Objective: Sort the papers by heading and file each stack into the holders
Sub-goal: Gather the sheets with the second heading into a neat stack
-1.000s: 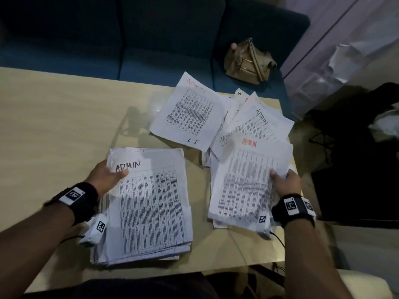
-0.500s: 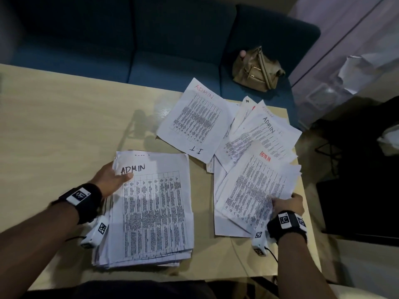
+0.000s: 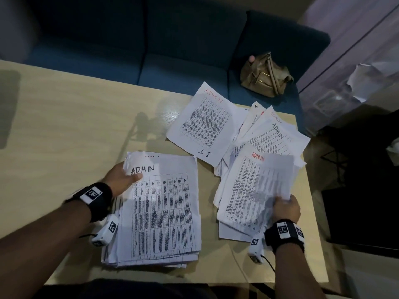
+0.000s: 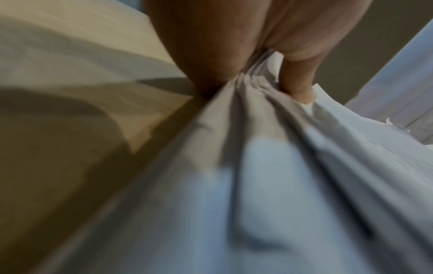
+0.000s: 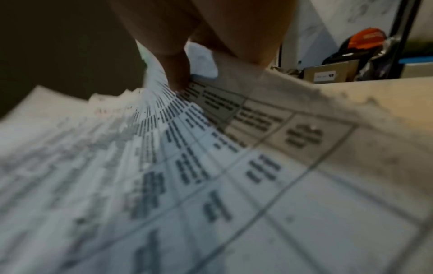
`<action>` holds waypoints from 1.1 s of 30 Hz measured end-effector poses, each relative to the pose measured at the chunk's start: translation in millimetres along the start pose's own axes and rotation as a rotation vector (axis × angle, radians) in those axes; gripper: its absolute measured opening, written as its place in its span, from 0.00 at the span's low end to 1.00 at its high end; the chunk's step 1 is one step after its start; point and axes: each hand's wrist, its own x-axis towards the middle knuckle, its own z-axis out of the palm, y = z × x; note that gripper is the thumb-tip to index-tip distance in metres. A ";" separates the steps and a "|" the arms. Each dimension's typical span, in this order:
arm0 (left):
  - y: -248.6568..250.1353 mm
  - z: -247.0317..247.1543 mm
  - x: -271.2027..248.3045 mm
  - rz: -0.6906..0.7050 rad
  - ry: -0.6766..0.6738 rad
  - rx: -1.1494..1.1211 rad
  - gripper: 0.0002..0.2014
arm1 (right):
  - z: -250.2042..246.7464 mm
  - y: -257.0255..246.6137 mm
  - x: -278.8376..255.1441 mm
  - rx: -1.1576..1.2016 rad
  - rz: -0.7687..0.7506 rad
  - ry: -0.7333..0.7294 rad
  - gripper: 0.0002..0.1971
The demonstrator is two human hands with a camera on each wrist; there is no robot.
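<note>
A thick stack headed ADMIN in black (image 3: 159,212) lies near the table's front edge. My left hand (image 3: 121,180) grips its upper left corner, thumb on top; in the left wrist view the sheets (image 4: 257,166) are pinched between thumb and fingers. To the right, a loose pile (image 3: 254,190) is topped by a sheet with a red ADMIN heading. My right hand (image 3: 285,207) pinches that sheet's near right corner and lifts it; the right wrist view shows the printed sheet (image 5: 211,157) under the fingers. Further back lie a sheet marked ADMIN and I.T (image 3: 205,124) and another ADMIN sheet (image 3: 274,134).
The wooden table (image 3: 64,126) has bare room on its left half. A blue sofa (image 3: 151,50) stands behind it with a tan bag (image 3: 265,76) on the seat. The table's right edge drops to a dark floor. No holders are in view.
My right hand has slid down to the near right corner of the red ADMIN sheet and raised it. The left hand stays on the black ADMIN stack.
</note>
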 end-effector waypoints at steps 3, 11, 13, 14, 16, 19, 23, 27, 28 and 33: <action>-1.2 -2.0 1.7 -0.003 -0.016 0.002 0.13 | -19.2 -12.3 -1.6 0.164 -0.175 0.045 0.07; -4.6 -7.6 3.2 -0.010 -0.043 -0.017 0.15 | -28.7 -67.6 -31.3 0.255 -0.410 -0.097 0.16; -3.8 -9.2 4.2 -0.028 -0.067 0.004 0.25 | 0.1 -83.0 -57.5 0.241 -0.416 -0.219 0.15; -5.0 -10.0 5.3 -0.043 -0.070 0.015 0.30 | 15.5 -91.5 -75.2 0.219 -0.417 -0.288 0.15; -6.0 -10.5 4.8 -0.062 -0.078 -0.025 0.40 | 44.0 -100.3 -109.7 0.153 -0.397 -0.436 0.17; -8.0 -10.2 3.8 0.044 -0.111 -0.289 0.51 | 77.7 -91.7 -146.4 0.058 -0.271 -0.602 0.22; 3.8 -11.7 -6.2 0.169 -0.059 -0.331 0.26 | 97.3 -82.5 -168.8 -0.240 -0.383 -0.623 0.33; 0.2 -9.2 -1.9 0.222 -0.002 -0.185 0.21 | 97.9 -95.2 -163.6 -0.198 -0.378 -0.462 0.35; -0.9 -8.9 0.8 0.233 0.043 -0.150 0.19 | 98.5 -99.8 -162.3 -0.273 -0.413 -0.456 0.33; -6.2 -8.8 8.4 0.261 0.104 -0.177 0.23 | 107.6 -101.3 -166.6 -0.577 -0.563 -0.616 0.22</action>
